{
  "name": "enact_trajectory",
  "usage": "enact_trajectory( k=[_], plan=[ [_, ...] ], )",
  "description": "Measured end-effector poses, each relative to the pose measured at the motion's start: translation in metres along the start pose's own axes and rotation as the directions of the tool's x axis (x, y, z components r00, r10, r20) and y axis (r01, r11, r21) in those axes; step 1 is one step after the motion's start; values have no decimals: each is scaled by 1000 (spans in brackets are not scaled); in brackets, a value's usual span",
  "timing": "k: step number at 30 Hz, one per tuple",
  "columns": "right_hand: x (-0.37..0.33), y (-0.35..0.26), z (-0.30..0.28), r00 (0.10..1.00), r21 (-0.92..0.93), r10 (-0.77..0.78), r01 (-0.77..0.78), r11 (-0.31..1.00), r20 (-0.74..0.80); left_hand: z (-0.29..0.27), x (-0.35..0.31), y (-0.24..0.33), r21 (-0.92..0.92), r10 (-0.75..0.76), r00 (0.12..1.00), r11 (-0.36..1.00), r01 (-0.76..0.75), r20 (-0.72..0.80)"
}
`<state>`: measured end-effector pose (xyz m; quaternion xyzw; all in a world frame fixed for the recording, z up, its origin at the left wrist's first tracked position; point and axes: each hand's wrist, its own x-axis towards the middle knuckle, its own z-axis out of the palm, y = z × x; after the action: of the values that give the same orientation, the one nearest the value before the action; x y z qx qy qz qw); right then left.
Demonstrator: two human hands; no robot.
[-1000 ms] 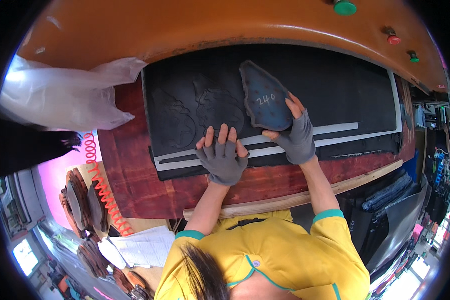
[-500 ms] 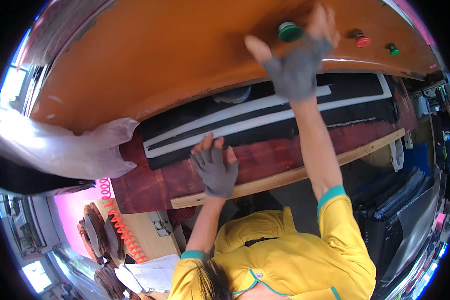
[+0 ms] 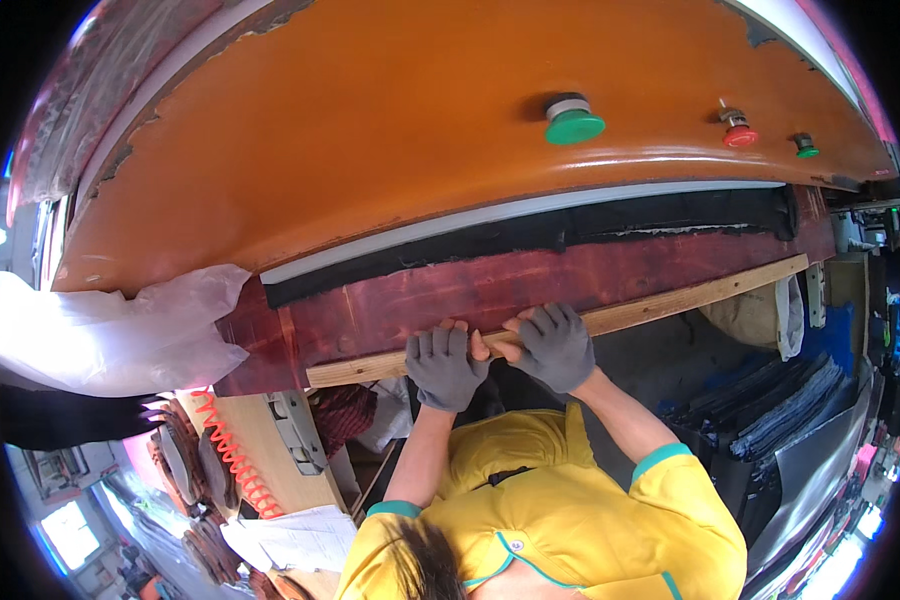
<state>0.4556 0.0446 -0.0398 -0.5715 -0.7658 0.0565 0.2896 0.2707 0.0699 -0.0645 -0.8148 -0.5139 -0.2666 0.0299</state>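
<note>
My left hand and my right hand, both in grey gloves with bare fingertips, sit close side by side on the wooden rail. The fingers of each curl over this pale rail, which runs along the near edge of a dark red board. Beyond the hands, on the board, lies a black sheet with a white strip along it. The sheet's far part is hidden under the orange panel.
The panel carries a large green button, a red button and a small green button. Clear plastic film bulges at the left. A coiled orange hose and papers are lower left; dark stacked sheets stand right.
My right hand has come down from beside the large green button to the wooden rail. My left hand has moved back onto the rail. The orange panel now covers more of the black sheet.
</note>
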Motion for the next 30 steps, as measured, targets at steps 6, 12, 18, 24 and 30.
enact_trajectory(
  k=[6,12,18,24,30],
  plan=[
    [7,-3,16,993,-64,108,-110,992,-36,-1,3,4,23,-15,999,1000,15,28],
    [6,-13,16,987,-111,128,-139,984,-100,-18,4,9,-187,-153,978,966,178,139],
    [-24,-28,10,984,-40,168,-171,984,-63,-39,-20,16,-320,-100,986,937,137,131],
    [-44,-49,-20,985,192,170,-172,966,28,-65,-42,22,-300,-220,940,907,296,262],
    [62,-44,-27,991,-53,79,-85,995,-106,-49,7,-10,-10,-153,986,988,152,-71]
  ],
)
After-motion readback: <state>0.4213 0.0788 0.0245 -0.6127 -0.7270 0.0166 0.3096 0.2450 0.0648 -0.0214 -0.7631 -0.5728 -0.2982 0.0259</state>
